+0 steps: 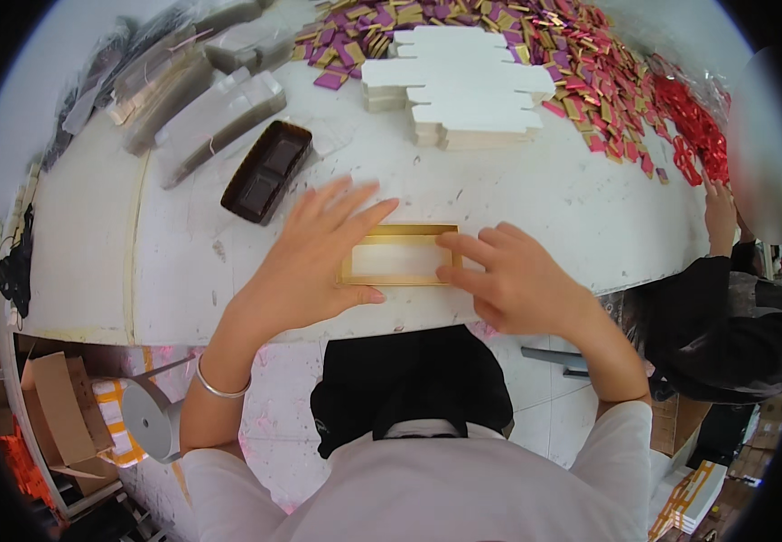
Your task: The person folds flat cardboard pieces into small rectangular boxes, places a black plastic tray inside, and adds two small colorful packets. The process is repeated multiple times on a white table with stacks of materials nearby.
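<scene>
A shallow rectangular gold box (400,281) with a pale inside lies at the table's near edge, between my hands. My left hand (305,262) spans its left end, the fingers spread and slightly blurred, the thumb stretched along the near side. At the opposite end, my right hand (517,280) has its fingers curled, with the index finger and thumb over the end wall. Beyond my left hand sits a dark brown plastic tray (267,172) with compartments.
A stack of white die-cut card blanks (463,81) stands farther back. Around it spread many small purple, pink and gold pieces (590,95). Clear plastic sleeves (219,122) lie in bundles at the far left. Red ribbon (693,126) and another person's hand (721,217) are at the right.
</scene>
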{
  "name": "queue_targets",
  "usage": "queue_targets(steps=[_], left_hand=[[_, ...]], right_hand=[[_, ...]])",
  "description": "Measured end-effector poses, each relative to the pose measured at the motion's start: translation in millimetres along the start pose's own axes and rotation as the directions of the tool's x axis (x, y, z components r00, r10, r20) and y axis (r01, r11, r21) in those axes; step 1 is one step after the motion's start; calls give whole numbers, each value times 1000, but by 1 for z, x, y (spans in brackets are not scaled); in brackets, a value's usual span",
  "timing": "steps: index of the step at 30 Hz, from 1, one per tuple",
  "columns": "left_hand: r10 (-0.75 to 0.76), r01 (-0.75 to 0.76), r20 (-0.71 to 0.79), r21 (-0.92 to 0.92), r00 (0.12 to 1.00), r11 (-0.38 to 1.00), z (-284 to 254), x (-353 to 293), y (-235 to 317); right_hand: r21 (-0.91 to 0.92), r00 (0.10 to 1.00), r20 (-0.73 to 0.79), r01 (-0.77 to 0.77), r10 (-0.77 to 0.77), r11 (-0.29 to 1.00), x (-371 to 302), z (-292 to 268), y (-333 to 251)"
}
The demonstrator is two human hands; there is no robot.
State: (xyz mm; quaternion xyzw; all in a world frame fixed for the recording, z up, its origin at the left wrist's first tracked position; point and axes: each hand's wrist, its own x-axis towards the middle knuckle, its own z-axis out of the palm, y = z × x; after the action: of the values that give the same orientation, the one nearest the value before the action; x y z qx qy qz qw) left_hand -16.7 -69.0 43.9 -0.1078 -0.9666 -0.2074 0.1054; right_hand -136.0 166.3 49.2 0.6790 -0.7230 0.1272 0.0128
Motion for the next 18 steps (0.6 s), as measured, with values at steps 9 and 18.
queue_targets(steps=[9,18], left_hand=[[-12,14,55,-43,998,999,17,3,-5],[-70,66,-39,-85,997,994,32,27,0]], right_hand=[[234,994,12,103,-109,967,-9,32,23],[571,755,-450,-166,476,804,-32,-12,115]])
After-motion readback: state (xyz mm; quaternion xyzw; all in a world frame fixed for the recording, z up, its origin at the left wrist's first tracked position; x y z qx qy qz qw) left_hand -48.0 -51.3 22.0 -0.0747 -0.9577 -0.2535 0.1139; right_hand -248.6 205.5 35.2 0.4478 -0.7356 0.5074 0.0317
